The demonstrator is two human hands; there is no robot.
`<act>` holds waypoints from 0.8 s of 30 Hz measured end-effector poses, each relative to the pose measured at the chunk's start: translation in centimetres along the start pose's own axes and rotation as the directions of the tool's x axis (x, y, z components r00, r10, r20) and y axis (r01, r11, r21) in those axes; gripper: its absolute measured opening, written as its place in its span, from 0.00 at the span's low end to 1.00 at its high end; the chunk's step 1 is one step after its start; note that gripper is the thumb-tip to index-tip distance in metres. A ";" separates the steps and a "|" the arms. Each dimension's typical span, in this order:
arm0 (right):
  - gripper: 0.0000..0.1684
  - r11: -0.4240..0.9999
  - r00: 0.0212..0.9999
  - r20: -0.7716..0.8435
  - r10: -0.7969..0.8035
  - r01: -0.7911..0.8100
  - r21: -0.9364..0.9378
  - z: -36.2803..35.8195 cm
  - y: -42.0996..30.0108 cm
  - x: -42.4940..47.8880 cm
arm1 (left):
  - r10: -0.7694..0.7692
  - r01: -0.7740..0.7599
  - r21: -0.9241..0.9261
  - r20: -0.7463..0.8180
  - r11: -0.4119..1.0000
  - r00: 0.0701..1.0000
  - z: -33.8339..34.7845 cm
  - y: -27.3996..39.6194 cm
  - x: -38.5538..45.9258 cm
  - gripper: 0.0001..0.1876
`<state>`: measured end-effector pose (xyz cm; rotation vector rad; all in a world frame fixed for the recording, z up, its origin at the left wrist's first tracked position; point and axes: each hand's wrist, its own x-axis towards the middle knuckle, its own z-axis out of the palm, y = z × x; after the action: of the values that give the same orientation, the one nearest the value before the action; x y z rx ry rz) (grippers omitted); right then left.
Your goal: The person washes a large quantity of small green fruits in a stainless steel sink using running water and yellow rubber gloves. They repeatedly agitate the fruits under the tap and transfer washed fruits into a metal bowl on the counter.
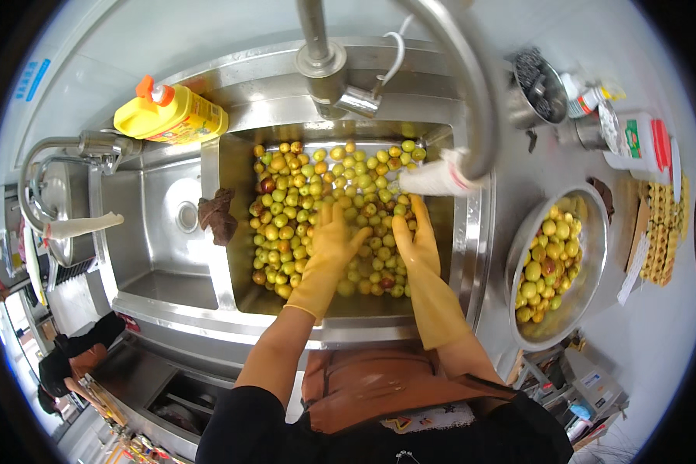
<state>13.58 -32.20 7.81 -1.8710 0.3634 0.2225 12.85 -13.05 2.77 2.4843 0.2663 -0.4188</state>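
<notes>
In the right basin of a stainless steel sink (228, 278), many small yellow-green fruits (281, 220), apparently jujubes, lie in water; some have brown or reddish patches. Both hands wear long yellow rubber gloves. My left hand (335, 235) is among the fruits at mid-basin, thumb spread from the fingers, grasping nothing that I can see. Toward the basin's right side my right hand (419, 243) has thumb and fingers apart over the fruits; its palm side is partly hidden. Just beyond its fingertips hangs the cloth-covered end (438, 176) of a curved faucet spout (478, 75).
A steel bowl (597, 255) of similar fruits stands on the right counter, near egg trays (664, 232). A brown cloth (217, 216) drapes over the basin divider. A yellow detergent jug (174, 116) stands behind the left basin (162, 261). Another person (81, 359) is at lower left.
</notes>
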 end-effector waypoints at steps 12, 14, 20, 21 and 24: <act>0.42 0.809 0.836 0.065 0.545 -0.544 0.224 4.5 15.4 16.4 | -0.292 0.267 -0.660 0.076 0.702 0.953 3.3 -4.1 9.6 0.39; 0.43 0.731 0.781 0.126 0.611 -0.618 0.287 6.5 15.2 17.3 | -0.366 0.413 -0.681 0.222 0.605 0.904 3.1 -3.5 10.1 0.40; 0.43 0.666 0.838 0.311 0.449 -0.545 0.508 10.6 9.3 12.5 | -0.420 0.407 -0.904 0.320 0.135 0.849 7.6 -4.8 10.8 0.40; 0.43 0.661 0.834 0.300 0.464 -0.551 0.510 10.8 8.0 12.1 | -0.410 0.401 -0.914 0.344 0.058 0.845 8.0 -4.7 10.6 0.39; 0.40 0.629 0.835 0.246 0.492 -0.536 0.563 10.1 7.1 10.9 | -0.286 0.281 -0.960 0.271 -0.008 0.919 7.4 -2.1 9.8 0.38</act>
<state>21.47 -26.26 -5.36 -1.0630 0.8256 0.4937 19.68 -14.81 -7.50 0.9278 0.7819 -0.2158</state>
